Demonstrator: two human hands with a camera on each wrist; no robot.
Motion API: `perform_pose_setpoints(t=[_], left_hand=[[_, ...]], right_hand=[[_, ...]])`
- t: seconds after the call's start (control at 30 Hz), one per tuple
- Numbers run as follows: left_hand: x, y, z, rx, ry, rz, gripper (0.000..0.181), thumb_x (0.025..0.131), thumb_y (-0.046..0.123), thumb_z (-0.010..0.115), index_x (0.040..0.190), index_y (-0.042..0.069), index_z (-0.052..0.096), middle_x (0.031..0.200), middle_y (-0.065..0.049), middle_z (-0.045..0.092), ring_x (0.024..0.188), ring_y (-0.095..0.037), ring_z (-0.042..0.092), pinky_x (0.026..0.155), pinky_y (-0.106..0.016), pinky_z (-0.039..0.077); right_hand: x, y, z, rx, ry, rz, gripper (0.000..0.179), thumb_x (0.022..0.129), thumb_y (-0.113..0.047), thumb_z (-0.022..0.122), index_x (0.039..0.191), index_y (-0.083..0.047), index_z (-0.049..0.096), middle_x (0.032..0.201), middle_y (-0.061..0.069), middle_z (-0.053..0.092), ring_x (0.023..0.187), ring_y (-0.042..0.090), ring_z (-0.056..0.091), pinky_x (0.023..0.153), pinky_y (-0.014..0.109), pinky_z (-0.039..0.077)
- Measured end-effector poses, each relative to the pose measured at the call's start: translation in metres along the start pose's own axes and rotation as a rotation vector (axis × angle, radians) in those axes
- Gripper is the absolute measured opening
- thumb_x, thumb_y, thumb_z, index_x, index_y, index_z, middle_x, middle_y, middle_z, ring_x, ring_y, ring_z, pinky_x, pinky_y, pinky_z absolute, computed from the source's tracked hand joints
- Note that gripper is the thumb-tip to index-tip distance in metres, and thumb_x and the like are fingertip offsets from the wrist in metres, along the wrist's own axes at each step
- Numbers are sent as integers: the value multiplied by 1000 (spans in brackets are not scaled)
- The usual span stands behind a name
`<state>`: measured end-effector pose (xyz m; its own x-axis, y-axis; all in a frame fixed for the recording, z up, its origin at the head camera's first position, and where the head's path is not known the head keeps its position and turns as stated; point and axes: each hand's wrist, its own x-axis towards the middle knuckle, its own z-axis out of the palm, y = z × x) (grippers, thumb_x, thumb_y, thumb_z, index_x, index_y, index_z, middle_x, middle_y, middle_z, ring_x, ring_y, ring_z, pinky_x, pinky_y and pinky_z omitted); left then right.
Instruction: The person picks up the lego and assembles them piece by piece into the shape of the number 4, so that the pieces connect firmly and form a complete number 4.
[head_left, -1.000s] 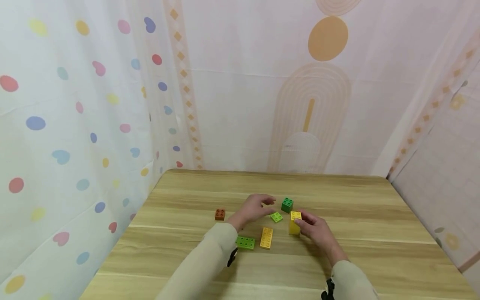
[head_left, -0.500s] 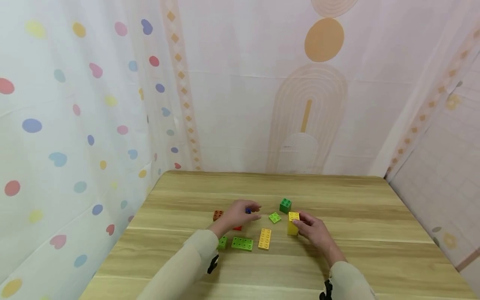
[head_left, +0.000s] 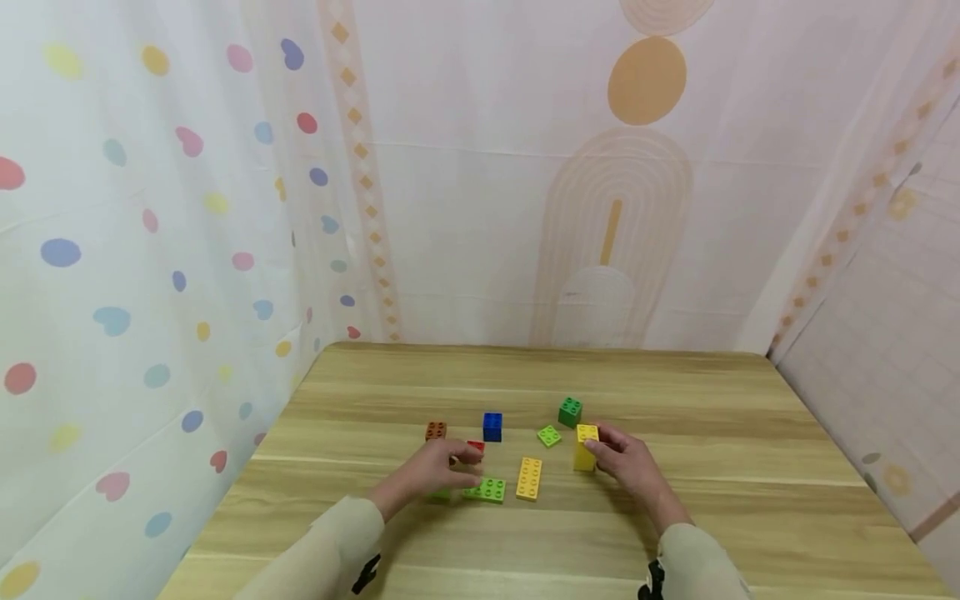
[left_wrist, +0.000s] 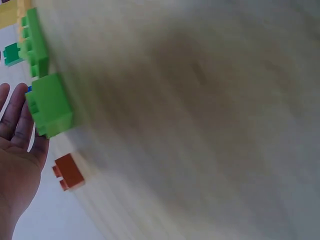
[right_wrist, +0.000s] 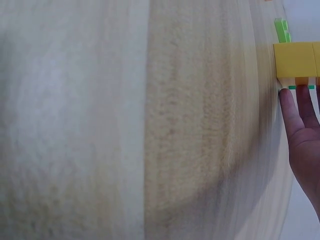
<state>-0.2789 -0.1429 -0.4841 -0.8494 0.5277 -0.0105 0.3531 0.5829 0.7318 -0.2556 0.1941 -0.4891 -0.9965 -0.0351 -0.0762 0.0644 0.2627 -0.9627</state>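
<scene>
My left hand [head_left: 429, 472] hovers with loosely parted fingers over the left group of toy building bricks, holding nothing. Its thumb overlaps the long light-green brick [head_left: 491, 490] and its fingers overlap the red brick [head_left: 477, 447], which is partly hidden. Under the palm a green block [left_wrist: 52, 107] shows beside the fingers in the left wrist view. My right hand [head_left: 636, 468] pinches a tall yellow brick stack [head_left: 585, 454] standing upright on the table, thumb at the near side. In the right wrist view its fingertips meet the side of that yellow stack [right_wrist: 296, 61].
A brown brick [head_left: 436, 430] and a blue brick [head_left: 492, 427] stand behind the left hand. Between the hands lie a flat yellow-orange brick [head_left: 528, 479] and a small lime brick [head_left: 549, 436], with a dark green block [head_left: 570, 412] farther back. Curtains border the wooden table [head_left: 675, 392].
My left hand has drawn back left and toward me from near the lime brick, uncovering the blue brick. The right hand stays on the yellow stack. The view has shifted slightly.
</scene>
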Motion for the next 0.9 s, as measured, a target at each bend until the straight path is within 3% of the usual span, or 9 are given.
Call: perform_pose_setpoints(t=[0.37,0.67,0.9], left_hand=[[-5,-8,4,137,-47,72,46,81,28,84,118,7,70,112,2,68,105,-18,61,94,-42,48],[-4,-8,5,233,-100,66,49,81,29,84,122,8,69,124,-6,62,121,-29,52,105,-51,37],[-2,-9,7,326,-111,92,45,83,31,81,121,9,70,120,-1,61,118,-24,52,104,-47,39]], right_hand=[[1,3,0,-7,1,0,55,98,-32,64,144,-4,51,137,18,55,119,29,56,94,43,50],[1,4,-2,-13,-2,-8,56,98,-32,64,144,-4,51,137,18,54,119,29,56,95,43,50],[2,5,-2,-12,-7,-7,57,98,-33,65,144,-3,50,138,19,54,120,30,56,94,43,50]])
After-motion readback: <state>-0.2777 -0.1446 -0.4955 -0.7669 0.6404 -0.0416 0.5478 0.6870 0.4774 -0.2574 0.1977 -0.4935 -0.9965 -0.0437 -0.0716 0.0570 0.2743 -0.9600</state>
